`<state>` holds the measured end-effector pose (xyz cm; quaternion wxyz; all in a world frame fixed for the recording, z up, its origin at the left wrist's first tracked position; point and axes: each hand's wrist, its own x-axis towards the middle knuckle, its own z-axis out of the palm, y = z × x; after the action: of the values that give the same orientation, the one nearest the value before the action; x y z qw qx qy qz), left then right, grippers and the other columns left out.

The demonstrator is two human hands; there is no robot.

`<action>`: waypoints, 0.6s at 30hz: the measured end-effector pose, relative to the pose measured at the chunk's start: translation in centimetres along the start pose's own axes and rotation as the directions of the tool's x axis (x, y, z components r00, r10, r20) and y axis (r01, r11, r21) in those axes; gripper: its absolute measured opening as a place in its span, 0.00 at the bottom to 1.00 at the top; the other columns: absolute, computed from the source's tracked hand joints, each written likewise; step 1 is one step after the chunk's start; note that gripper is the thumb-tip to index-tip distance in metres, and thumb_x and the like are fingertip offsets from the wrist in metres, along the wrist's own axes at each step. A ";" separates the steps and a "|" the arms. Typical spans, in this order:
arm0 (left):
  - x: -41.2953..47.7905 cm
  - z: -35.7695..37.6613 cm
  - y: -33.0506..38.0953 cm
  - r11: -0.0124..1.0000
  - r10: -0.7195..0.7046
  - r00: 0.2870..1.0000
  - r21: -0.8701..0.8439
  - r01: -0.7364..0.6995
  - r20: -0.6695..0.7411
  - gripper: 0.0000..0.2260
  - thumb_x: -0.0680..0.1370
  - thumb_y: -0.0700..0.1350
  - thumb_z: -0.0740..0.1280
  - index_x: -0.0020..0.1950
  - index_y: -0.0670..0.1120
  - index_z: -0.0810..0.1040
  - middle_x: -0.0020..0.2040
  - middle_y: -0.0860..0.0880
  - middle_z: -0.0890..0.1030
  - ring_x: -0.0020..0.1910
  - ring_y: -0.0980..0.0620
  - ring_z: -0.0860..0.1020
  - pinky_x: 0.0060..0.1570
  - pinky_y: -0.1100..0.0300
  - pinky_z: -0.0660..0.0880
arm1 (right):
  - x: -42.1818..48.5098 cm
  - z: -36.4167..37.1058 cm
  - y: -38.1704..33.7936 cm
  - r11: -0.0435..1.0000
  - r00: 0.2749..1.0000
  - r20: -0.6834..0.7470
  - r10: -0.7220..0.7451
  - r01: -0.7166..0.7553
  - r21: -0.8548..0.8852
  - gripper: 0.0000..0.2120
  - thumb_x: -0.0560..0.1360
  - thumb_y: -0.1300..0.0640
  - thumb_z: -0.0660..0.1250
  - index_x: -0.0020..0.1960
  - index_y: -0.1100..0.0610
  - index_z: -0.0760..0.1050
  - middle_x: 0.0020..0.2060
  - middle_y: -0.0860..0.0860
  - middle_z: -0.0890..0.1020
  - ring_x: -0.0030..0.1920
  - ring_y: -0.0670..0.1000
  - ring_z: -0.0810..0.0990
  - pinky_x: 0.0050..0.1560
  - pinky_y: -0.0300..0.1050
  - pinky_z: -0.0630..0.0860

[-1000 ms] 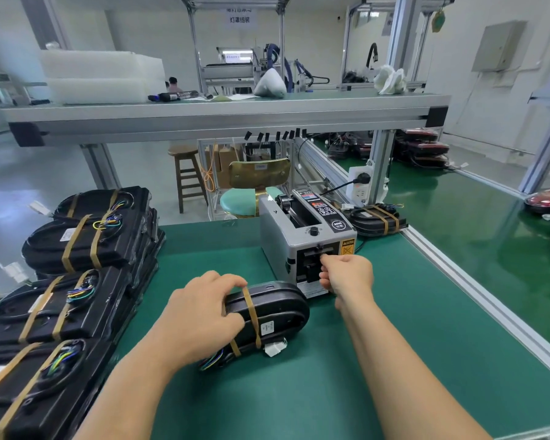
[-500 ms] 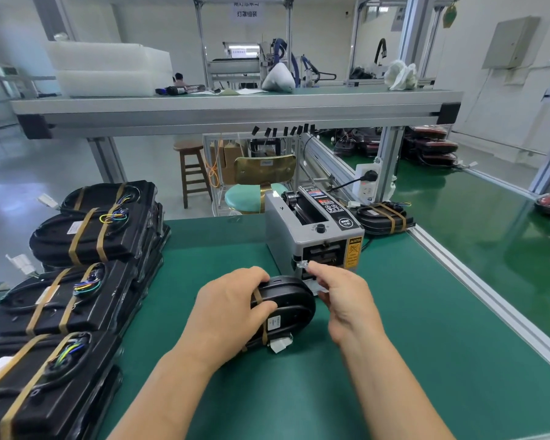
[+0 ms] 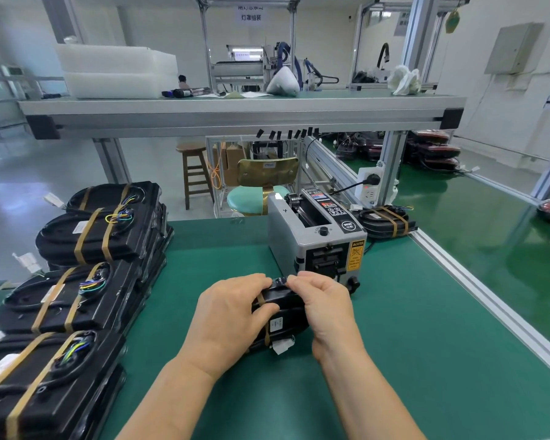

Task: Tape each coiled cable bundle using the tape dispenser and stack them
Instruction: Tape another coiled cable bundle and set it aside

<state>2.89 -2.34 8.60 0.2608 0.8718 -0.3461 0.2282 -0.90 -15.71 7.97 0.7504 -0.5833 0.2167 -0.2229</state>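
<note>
A black coiled cable bundle [image 3: 283, 315] with one tan tape band stands on edge on the green table [image 3: 410, 328], just in front of the grey tape dispenser [image 3: 315, 236]. My left hand [image 3: 232, 312] grips the bundle's left side. My right hand [image 3: 324, 303] curls over its right top edge. Between the fingertips of both hands a short piece of tape [image 3: 280, 282] is pinched at the bundle's top. Most of the bundle is hidden by my hands.
Stacks of taped black bundles [image 3: 77, 281] fill the table's left side. One more taped bundle [image 3: 386, 217] lies behind the dispenser on the right. An aluminium rail [image 3: 489, 300] borders the table's right edge. A shelf [image 3: 235, 109] spans overhead.
My right hand left the dispenser's outlet with a tape piece and came onto the bundle. The left hand turned the bundle up on edge and closer to the dispenser.
</note>
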 end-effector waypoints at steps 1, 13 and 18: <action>0.0 0.0 0.0 1.000 -0.001 1.000 -0.001 0.001 0.002 0.10 0.67 0.49 0.74 0.46 0.49 0.83 0.40 0.56 0.84 0.39 0.51 0.82 0.39 0.56 0.80 | 0.0 0.0 0.0 1.000 1.000 -0.002 -0.002 0.002 -0.009 0.17 0.73 0.64 0.73 0.26 0.54 0.82 0.52 0.50 0.81 0.50 0.51 0.82 0.51 0.49 0.78; -0.3 -0.1 -0.1 0.999 -0.033 0.999 -0.039 0.033 0.011 0.19 0.69 0.47 0.78 0.59 0.53 0.81 0.46 0.56 0.85 0.44 0.49 0.82 0.46 0.58 0.76 | -0.2 0.0 -0.2 0.996 0.999 0.022 -0.028 0.030 -0.085 0.16 0.73 0.64 0.72 0.27 0.56 0.82 0.48 0.48 0.82 0.54 0.49 0.81 0.56 0.48 0.75; -0.2 -0.1 -0.1 0.997 0.038 0.999 -0.062 -0.040 -0.038 0.14 0.67 0.46 0.76 0.51 0.55 0.83 0.43 0.59 0.84 0.41 0.55 0.81 0.41 0.63 0.77 | -0.1 0.0 0.0 0.988 0.998 0.026 -0.054 0.057 -0.142 0.11 0.73 0.62 0.72 0.32 0.64 0.80 0.45 0.48 0.82 0.49 0.47 0.81 0.50 0.45 0.76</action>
<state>2.83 -2.09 8.50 0.2897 0.8519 -0.3652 0.2385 -1.03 -15.67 7.94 0.7028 -0.6436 0.2074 -0.2210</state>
